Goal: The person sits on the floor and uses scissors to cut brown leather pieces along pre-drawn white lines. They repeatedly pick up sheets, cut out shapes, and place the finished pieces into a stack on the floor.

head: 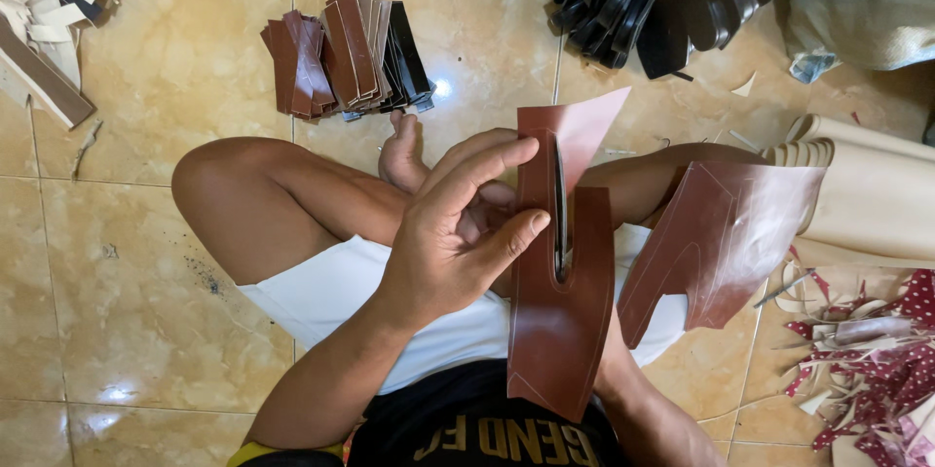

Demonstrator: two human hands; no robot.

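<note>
Left hand (453, 233) at frame centre, grip pinching left edge of brown leather piece (560, 331); right hand hidden behind it, grip state unclear, probably holding blade in slit.

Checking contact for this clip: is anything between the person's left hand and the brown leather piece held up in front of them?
Nothing visible does. The left hand grips the brown leather piece directly, thumb pressed on its near face and fingers along its left edge. The right hand is hidden behind the piece, so its grip cannot be seen.
</note>
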